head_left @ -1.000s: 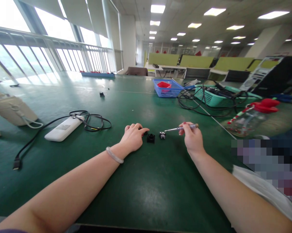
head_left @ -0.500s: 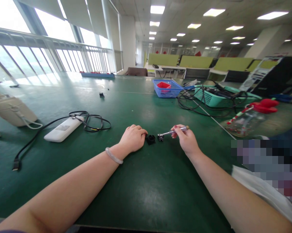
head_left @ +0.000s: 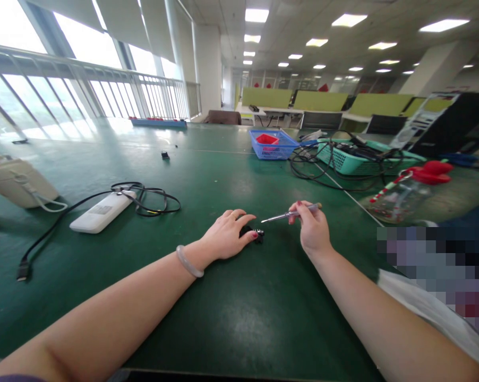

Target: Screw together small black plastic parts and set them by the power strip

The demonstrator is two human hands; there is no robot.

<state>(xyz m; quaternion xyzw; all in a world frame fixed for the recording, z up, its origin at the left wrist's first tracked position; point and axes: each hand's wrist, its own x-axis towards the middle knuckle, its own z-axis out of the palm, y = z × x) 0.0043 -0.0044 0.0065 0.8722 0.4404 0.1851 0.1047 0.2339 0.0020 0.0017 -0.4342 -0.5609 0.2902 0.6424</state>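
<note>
My left hand (head_left: 227,236) lies on the green table (head_left: 231,313), fingertips pinching a small black part (head_left: 247,230) with a small metal piece (head_left: 259,233) at its right side. My right hand (head_left: 313,228) is closed on a thin screwdriver (head_left: 289,214) held just above the table, its tip pointing left toward the part without touching it. A pale bangle sits on my left wrist.
A white rectangular device (head_left: 100,211) with black cables (head_left: 152,199) lies to the left. A beige bag (head_left: 18,180) sits far left. A blue basket (head_left: 272,144), a teal basket (head_left: 355,159) with cables and a red-capped bottle (head_left: 407,188) stand to the right.
The metal piece that hung on the screwdriver's tip now lies against the black part under my left fingers. My left hand shifted right and opened its fingers onto the part; the screwdriver lifted away.
</note>
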